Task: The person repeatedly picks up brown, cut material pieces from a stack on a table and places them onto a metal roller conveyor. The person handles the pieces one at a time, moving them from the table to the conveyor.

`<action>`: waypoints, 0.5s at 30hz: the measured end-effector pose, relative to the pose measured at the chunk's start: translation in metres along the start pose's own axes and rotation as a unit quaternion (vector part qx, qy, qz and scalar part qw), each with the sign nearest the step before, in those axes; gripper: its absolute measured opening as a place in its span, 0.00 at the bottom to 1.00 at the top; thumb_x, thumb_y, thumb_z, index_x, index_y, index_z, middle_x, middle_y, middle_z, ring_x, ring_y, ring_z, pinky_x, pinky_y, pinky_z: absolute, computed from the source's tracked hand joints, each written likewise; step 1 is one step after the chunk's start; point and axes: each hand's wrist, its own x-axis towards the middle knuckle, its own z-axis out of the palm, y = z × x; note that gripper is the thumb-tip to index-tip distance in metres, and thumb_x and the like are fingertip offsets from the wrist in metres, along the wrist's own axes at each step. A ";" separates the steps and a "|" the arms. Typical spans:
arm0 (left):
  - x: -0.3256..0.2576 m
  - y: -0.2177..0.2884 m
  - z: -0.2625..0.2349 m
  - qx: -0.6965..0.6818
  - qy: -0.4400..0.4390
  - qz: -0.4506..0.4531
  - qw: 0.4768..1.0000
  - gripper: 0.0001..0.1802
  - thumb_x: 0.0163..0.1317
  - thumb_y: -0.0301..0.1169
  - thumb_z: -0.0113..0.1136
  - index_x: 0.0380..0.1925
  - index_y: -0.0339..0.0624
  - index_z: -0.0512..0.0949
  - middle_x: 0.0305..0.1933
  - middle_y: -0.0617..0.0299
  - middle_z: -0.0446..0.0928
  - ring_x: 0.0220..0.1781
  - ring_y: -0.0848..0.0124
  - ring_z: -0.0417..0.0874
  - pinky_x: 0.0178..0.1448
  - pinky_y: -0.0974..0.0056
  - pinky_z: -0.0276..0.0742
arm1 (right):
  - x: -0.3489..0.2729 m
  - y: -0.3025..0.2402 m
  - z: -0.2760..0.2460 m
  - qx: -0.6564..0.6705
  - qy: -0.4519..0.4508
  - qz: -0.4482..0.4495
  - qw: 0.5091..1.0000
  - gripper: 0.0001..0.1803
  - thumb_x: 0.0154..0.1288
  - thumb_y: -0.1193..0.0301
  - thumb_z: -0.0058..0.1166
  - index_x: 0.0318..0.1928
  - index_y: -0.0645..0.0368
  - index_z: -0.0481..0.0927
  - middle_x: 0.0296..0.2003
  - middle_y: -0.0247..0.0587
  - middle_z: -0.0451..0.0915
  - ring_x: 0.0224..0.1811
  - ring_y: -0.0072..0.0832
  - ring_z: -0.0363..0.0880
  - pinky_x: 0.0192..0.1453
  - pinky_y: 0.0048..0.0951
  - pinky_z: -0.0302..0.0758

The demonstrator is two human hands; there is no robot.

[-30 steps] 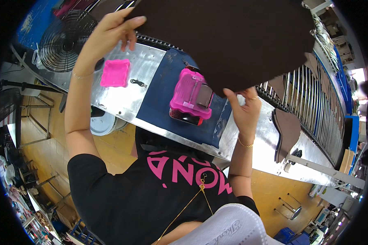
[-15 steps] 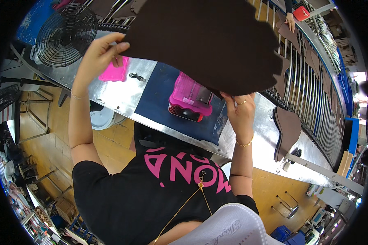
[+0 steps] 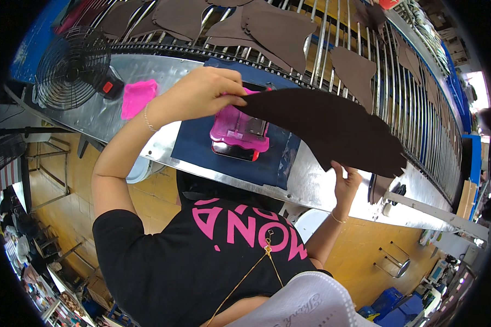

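Observation:
A dark brown cut leather-like piece (image 3: 333, 128) with a notched right edge is held up between my hands, tilted above the metal table. My left hand (image 3: 202, 92) pinches its left tip between thumb and fingers. Its lower right edge is gripped by my right hand (image 3: 346, 188), the thumb on the near side; the piece hides part of those fingers. Below and left of the piece, a pink tray-like holder (image 3: 232, 133) sits on a dark blue mat (image 3: 193, 141), with a red-edged dark object (image 3: 235, 151) under its near edge.
Beyond the table (image 3: 305, 185) runs a rack of metal rods (image 3: 324, 49) bearing several brown cut pieces (image 3: 281, 32). A black wire-cage fan (image 3: 73, 71) and a pink piece (image 3: 139, 99) stand at the left. A stool (image 3: 401, 267) is on the floor at right.
The brown piece has come down and to the right, uncovering the rack behind. My left hand has moved right; my right hand has moved right and nearer.

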 end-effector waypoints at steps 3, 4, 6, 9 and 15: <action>0.019 0.014 0.014 -0.003 -0.026 0.028 0.999 0.07 0.51 0.27 0.64 0.30 0.38 0.80 0.31 0.60 0.73 0.30 0.60 0.78 0.34 0.62 0.73 | -0.014 0.023 -0.042 0.050 0.049 0.055 0.996 0.05 0.55 0.78 0.63 0.32 0.66 0.82 0.29 0.39 0.82 0.30 0.20 0.74 0.37 0.23 0.70; 0.026 0.016 0.024 -0.016 -0.014 0.062 0.998 0.07 0.50 0.30 0.66 0.29 0.40 0.81 0.31 0.61 0.73 0.30 0.60 0.78 0.34 0.61 0.73 | -0.017 0.027 -0.053 0.103 0.082 0.044 0.990 0.04 0.58 0.78 0.62 0.34 0.65 0.80 0.29 0.33 0.81 0.31 0.17 0.72 0.37 0.21 0.69; 0.041 0.027 0.035 0.030 -0.042 0.092 0.994 0.07 0.51 0.33 0.66 0.27 0.42 0.81 0.34 0.61 0.72 0.30 0.60 0.79 0.33 0.61 0.74 | -0.020 0.029 -0.077 0.192 0.088 0.043 0.977 0.06 0.63 0.77 0.58 0.40 0.63 0.79 0.27 0.26 0.77 0.30 0.13 0.70 0.35 0.15 0.67; 0.055 0.039 0.045 0.030 -0.016 0.086 0.996 0.13 0.49 0.37 0.68 0.31 0.43 0.81 0.36 0.60 0.71 0.31 0.59 0.78 0.33 0.61 0.74 | -0.013 0.044 -0.102 0.209 0.133 0.048 0.968 0.10 0.65 0.74 0.56 0.46 0.61 0.77 0.29 0.26 0.76 0.32 0.11 0.71 0.36 0.13 0.68; 0.042 0.042 0.000 -0.029 0.148 -0.055 0.987 0.19 0.49 0.38 0.71 0.39 0.43 0.79 0.34 0.62 0.69 0.24 0.72 0.71 0.29 0.68 0.69 | 0.067 0.051 -0.097 0.257 0.176 0.132 0.941 0.15 0.65 0.75 0.54 0.50 0.71 0.75 0.42 0.42 0.80 0.43 0.19 0.75 0.47 0.18 0.71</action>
